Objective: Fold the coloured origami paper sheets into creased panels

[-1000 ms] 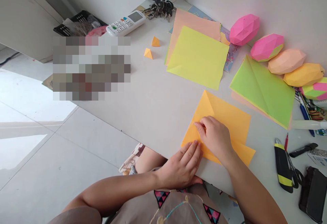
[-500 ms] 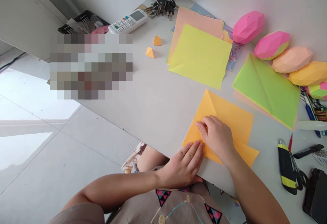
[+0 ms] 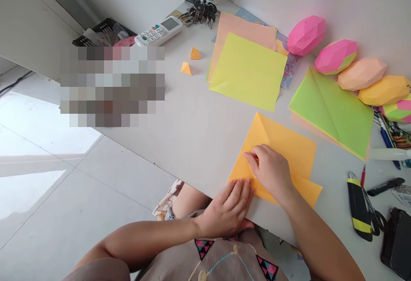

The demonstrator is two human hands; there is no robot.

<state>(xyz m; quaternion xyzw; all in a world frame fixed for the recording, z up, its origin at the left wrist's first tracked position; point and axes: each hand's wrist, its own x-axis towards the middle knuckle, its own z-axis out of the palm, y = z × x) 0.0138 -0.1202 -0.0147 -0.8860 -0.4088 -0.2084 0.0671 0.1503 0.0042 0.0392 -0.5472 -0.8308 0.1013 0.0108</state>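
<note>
In the head view, the orange paper (image 3: 297,144) lies on the desk (image 3: 186,114), toward 4 o'clock from the middle of the view, one loose corner poking out toward its own 4 o'clock. Taking that paper as the dial's centre, the left hand (image 3: 228,206) comes in from 8 o'clock, its fingers laid out straight and close together, the tips resting on the paper's edge without clasping it. The right hand (image 3: 272,167) rests over the middle with its fingers curled under and the thumb against the forefinger; whether it pinches the paper cannot be told, and it hides the creases beneath. A yellow-green sheet (image 3: 248,73) sits at 11 o'clock over a pink sheet (image 3: 247,26), with a green sheet (image 3: 334,112) at 2. The box cutter (image 3: 358,208) and scissors (image 3: 374,221) are at 4, well apart from both hands. The remote control (image 3: 159,31) is at 10, the keys (image 3: 201,11) at 11. Counted: five faceted paper shapes (image 3: 306,36) from 1 to 2 o'clock, two small orange pyramids (image 3: 195,53) at 10, one remote, one cutter, one pair of scissors; the keys overlap too much to number.
</note>
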